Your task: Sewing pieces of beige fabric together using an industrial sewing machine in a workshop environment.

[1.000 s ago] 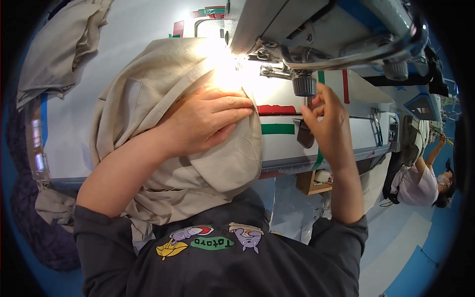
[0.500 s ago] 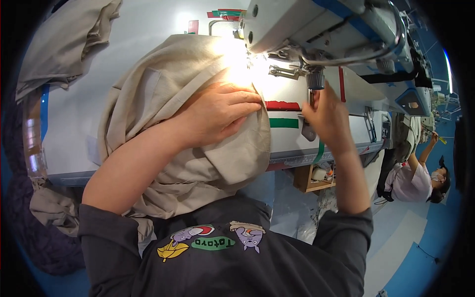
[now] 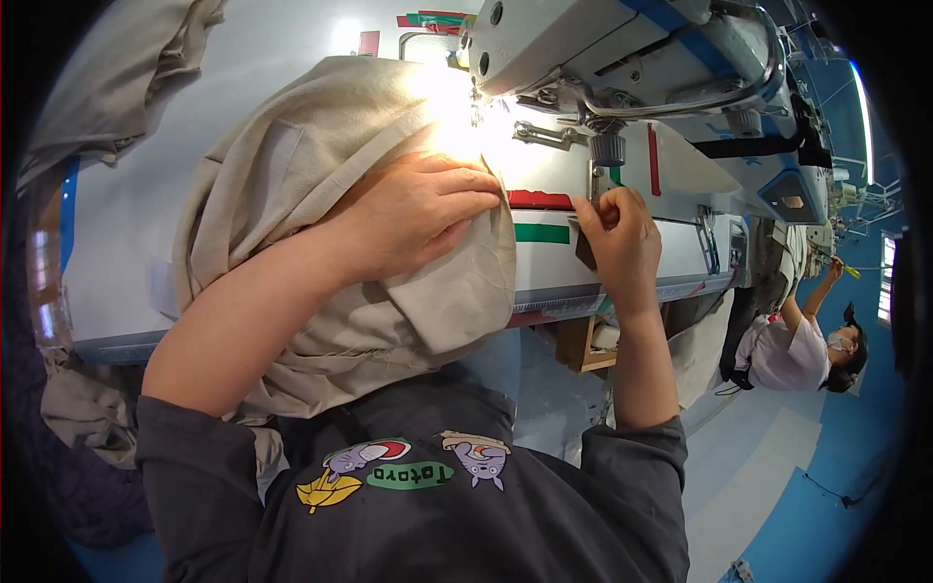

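Observation:
A bunched piece of beige fabric [image 3: 442, 301] lies on the white sewing table, its far edge under the brightly lit needle area of the sewing machine [image 3: 573, 53]. My left hand [image 3: 418, 214] rests flat on this cloth just in front of the needle, fingers stretched toward the right. To the right of the cloth, my right hand [image 3: 624, 243] is closed above the machine bed, fingers curled toward the thumb. It is beside a small metal plate [image 3: 597, 185]; whatever it may hold is hidden. The glare washes out the needle and presser foot.
Red tape [image 3: 539, 200] and green tape [image 3: 541, 233] mark the bed. A ruler strip [image 3: 564, 301] runs along the table's front edge, above a wooden box [image 3: 580, 347]. More beige fabric [image 3: 107, 87] lies at far left. Another person [image 3: 792, 350] works at right.
My right hand has come down and slightly left, away from the machine's knob, and its fingers have curled in. My left hand stays on the fabric. The whole view has shifted slightly.

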`<state>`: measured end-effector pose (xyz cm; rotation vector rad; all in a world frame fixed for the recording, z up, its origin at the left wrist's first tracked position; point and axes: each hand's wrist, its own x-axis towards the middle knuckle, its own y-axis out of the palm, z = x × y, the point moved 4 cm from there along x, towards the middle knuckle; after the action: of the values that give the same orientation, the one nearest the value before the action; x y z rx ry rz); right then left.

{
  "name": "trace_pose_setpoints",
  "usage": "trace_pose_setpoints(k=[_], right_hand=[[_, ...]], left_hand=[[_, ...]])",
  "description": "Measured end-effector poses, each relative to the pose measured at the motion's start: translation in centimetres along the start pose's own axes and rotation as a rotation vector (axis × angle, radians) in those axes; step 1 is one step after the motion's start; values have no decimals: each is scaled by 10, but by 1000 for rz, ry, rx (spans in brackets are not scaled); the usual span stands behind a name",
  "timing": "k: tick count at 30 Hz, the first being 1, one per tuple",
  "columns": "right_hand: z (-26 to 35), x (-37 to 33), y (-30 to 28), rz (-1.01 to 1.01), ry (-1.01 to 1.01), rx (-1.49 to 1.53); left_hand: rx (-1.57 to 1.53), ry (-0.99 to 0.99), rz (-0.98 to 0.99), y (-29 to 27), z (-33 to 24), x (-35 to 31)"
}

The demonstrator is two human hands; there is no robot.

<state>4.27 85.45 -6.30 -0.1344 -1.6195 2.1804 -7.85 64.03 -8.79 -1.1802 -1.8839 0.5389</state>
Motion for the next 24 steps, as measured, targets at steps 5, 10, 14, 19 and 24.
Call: trace_pose_setpoints(k=[5, 10, 14, 19, 24], right_hand=[[-1, 11, 1, -18, 73, 3], [-17, 23, -3, 141, 105, 124], [-46, 48, -18, 267, 203, 95], [-35, 51, -23, 292, 76, -50], [-37, 46, -22, 289, 71, 22]], left_hand=[[22, -10, -4, 1, 1, -2], [8, -2, -2, 1, 2, -3], [-24, 24, -15, 2, 1, 0], [-34, 12, -30, 1, 3, -2], [-37, 4, -27, 1, 3, -2]])
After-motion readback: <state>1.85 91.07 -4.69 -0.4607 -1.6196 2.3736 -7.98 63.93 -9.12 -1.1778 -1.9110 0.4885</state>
